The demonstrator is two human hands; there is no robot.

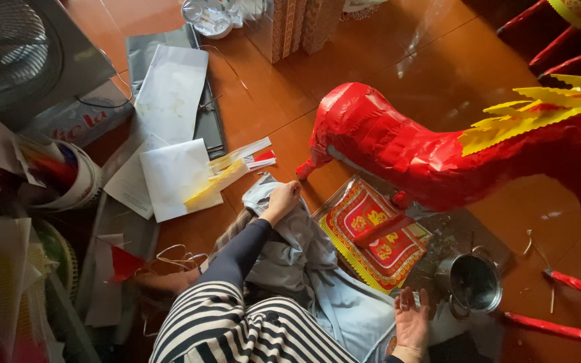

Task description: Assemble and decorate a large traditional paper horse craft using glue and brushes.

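**Floor work, head view: hands, grey cloth and red-and-gold paper sheet**

- Left hand (284, 199): reaches forward at the end of a dark sleeve; fingers closed over the far edge of the grey cloth (290, 252), pinching a fold of it against the wooden floor (398, 67)
- Right hand (411, 323): lies low and close to the body, palm down, fingers spread and flat, holding nothing; fingertips touch the dark mat (455, 235) just beside the metal pot (473, 282)
- Red-and-gold paper sheet (371, 235): lies flat between the two hands, long axis running diagonally from upper left to lower right; up and to the left of the right hand, right of the left hand; its near fringed corner is closer to the right hand
- Red paper horse body (398, 144): stands beyond the sheet, one leg resting on it, yellow fringe (539, 111) along the back
- White paper sheets (176, 178) with yellow strips (216, 181): left of the left hand, apart from the cloth
- Striped garment (237, 329): bottom edge, over the lap
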